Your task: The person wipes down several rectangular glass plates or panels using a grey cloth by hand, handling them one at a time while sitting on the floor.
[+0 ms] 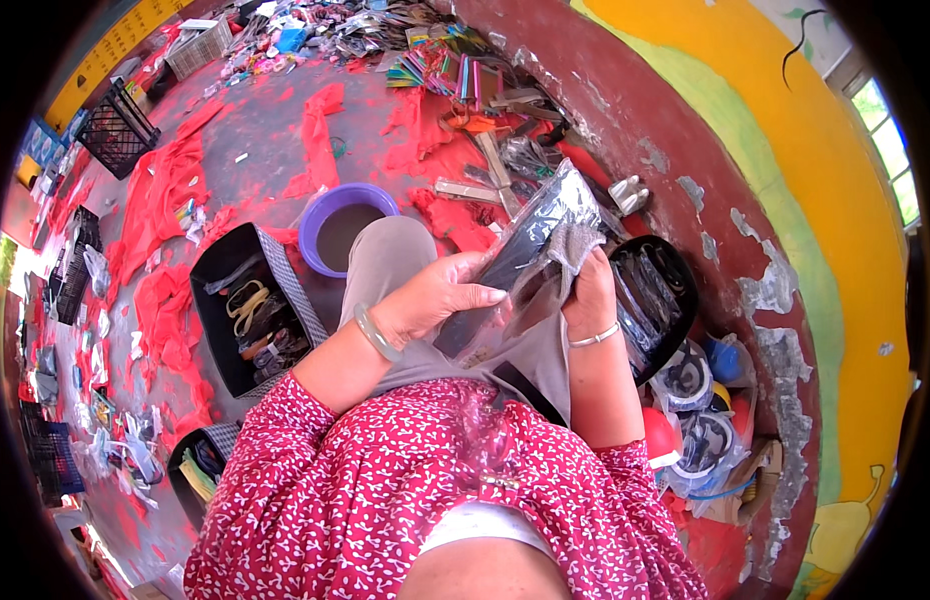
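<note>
A flat dark package [538, 222] in shiny clear plastic lies tilted above my lap. My left hand [440, 298] grips its near left side, thumb on top and the other fingers partly hidden. In my closed right hand [591, 300] is a crumpled grey cloth [573, 246], pressed against the package's right side. Loose clear film hangs below, between my hands. Beside my right hand stands a black basket [693, 300] with several similar plastic-wrapped dark packs [647, 285] inside.
A purple bucket [309, 235] stands by my left knee. Left of me is a black-and-grey bin [293, 290] with mixed items. Red sheeting [160, 200] and scattered goods cover the floor. Bagged helmet-like items [707, 440] sit at right, near the peeling wall [770, 285].
</note>
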Available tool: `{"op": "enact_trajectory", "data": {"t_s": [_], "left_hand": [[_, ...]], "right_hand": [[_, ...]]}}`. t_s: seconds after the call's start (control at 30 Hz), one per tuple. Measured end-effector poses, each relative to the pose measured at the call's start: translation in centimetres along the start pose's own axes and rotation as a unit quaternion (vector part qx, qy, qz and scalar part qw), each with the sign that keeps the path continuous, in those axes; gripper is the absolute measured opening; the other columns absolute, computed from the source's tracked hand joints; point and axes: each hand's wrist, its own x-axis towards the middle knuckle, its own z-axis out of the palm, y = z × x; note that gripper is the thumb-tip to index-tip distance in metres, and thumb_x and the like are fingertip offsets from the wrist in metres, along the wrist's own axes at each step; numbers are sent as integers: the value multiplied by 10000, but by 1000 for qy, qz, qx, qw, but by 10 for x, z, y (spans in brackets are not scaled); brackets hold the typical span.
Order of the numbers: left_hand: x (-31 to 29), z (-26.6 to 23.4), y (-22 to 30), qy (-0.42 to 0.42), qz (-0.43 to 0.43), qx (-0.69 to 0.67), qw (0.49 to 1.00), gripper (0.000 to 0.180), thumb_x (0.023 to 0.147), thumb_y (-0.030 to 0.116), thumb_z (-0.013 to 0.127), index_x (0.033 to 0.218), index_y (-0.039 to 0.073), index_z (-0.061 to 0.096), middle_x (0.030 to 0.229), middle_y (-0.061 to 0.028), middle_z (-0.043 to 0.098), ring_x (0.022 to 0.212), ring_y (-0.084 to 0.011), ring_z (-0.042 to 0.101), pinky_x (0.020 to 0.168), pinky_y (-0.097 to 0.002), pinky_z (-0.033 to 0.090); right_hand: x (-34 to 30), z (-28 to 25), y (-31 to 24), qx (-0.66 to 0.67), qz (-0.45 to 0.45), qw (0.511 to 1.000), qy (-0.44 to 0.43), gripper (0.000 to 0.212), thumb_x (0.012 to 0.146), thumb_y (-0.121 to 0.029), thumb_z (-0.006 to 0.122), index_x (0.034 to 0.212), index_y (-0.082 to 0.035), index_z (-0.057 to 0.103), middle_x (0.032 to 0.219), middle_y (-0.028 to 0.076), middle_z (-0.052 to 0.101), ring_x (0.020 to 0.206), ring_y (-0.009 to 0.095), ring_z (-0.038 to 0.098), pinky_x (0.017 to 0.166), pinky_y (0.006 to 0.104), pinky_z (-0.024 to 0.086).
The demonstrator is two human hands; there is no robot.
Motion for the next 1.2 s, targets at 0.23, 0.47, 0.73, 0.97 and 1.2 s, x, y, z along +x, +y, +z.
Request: {"op": "enact_trajectory", "data": {"t_s": [0.23, 0.47, 0.73, 0.97, 1.2], "left_hand": [[2, 3, -3, 5, 55, 56, 997, 353, 831, 136, 598, 1124, -8, 465, 902, -67, 578, 813, -148, 588, 737, -282, 489], [2, 6, 1, 10, 79, 55, 995, 291, 848, 146, 582, 1091, 28, 474, 914, -58, 570, 822, -149, 586, 742, -299, 490], [9, 9, -14, -2, 42, 148, 988, 281, 868, 182, 561, 1078, 25, 460, 879, -42, 550, 768, -109, 560, 664, -251, 471], [-5, 0, -15, 33, -59, 130, 989, 249, 864, 169, 561, 1033, -2, 497, 841, -61, 584, 671, -113, 583, 531, -207, 454], [-1, 1, -19, 45, -3, 161, 986, 165, 873, 152, 537, 970, 19, 552, 781, -24, 588, 581, -69, 550, 481, -184, 410]], "right_hand": [[-3, -5, 0, 47, -27, 998, -11, 220, 842, -139, 537, 1017, -8, 564, 960, 92, 617, 869, 196, 602, 786, 331, 494], [0, 5, -4, 101, -12, 989, -109, 376, 794, -235, 622, 1088, -27, 514, 995, 73, 586, 881, 178, 576, 774, 303, 480], [16, 25, 4, 70, -20, 997, 32, 153, 824, -69, 530, 959, -4, 558, 866, 94, 618, 765, 200, 610, 694, 314, 509], [26, 15, -19, 79, -107, 987, 86, 131, 850, -105, 535, 939, -14, 566, 876, 74, 614, 799, 192, 597, 731, 324, 496], [10, 32, -7, 49, -48, 997, 42, 104, 817, -79, 566, 907, -29, 582, 855, 60, 617, 765, 169, 595, 692, 291, 489]]}}
